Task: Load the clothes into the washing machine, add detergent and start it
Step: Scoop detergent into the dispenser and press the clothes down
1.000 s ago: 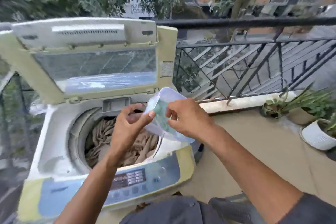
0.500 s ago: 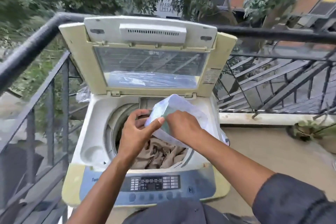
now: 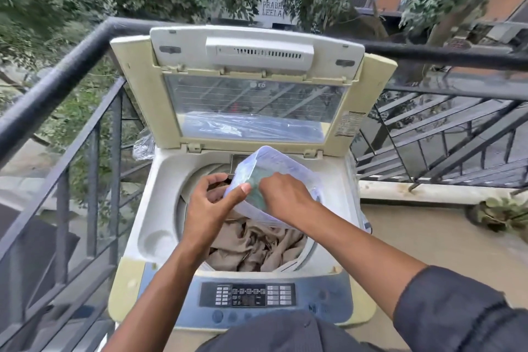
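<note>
In the middle of the frame, the left hand (image 3: 210, 208) and right hand (image 3: 285, 194) both pinch a detergent packet (image 3: 274, 168) (whitish plastic) above brown clothes (image 3: 257, 246) inside the open washing machine (image 3: 148, 208).

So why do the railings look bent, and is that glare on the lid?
Head view: the wide-angle lens bows the railing towards the edges; the lid window reflects the bars rather than glaring; soft, even daylight leaves no hard shadows; the detergent container and both hands look slightly smeared.
</note>
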The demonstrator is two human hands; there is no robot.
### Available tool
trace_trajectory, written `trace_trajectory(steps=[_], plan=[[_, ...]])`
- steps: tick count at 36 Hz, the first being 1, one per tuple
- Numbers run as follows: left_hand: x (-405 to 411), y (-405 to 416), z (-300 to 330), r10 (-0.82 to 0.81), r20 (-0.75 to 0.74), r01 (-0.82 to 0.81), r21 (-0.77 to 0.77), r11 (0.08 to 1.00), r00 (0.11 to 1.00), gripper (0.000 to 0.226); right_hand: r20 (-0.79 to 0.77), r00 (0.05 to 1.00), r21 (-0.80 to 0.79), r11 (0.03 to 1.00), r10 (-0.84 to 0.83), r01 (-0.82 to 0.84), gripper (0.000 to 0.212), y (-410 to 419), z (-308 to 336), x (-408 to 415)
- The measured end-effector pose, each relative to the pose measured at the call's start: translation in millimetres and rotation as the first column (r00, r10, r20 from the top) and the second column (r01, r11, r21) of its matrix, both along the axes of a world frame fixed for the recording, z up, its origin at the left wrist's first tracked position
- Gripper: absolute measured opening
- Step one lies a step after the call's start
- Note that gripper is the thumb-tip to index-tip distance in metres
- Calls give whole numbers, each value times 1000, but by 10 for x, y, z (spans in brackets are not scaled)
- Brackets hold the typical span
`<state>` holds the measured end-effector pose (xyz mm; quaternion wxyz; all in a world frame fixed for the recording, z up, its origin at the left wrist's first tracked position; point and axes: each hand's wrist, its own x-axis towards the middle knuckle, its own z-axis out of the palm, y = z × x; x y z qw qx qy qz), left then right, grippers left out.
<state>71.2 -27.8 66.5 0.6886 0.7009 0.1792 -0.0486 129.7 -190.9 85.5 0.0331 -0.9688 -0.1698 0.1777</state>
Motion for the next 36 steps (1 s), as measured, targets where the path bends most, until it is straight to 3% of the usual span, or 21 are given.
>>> trace_trajectory(steps=[5, 10, 17, 26, 31, 36], plan=[[12, -3, 5, 13, -10, -13, -4, 1000, 1000, 82, 16, 1000, 26, 1000, 0, 0, 24, -40, 65, -5], [36, 77, -48, 43, -22, -43, 8, 999, 999, 85, 106, 993, 59, 997, -49, 43, 9, -134, 231, -33], [59, 175, -111, 47, -7, -46, 82, 996, 999, 86, 325, 946, 282, 956, -13, -84, 6, -246, 199, -104], [76, 320, -125, 72, -9, -68, 220, 973, 997, 91, 535, 844, 334, 909, 35, -249, 7, -293, -131, -74], [84, 388, -105, 64, -17, -56, 287, 956, 998, 87, 693, 714, 289, 870, 99, -400, 13, -233, -250, -20], [79, 423, -83, 60, -25, -51, 268, 962, 998, 78, 682, 689, 151, 875, 245, -460, 21, -183, -343, -14]])
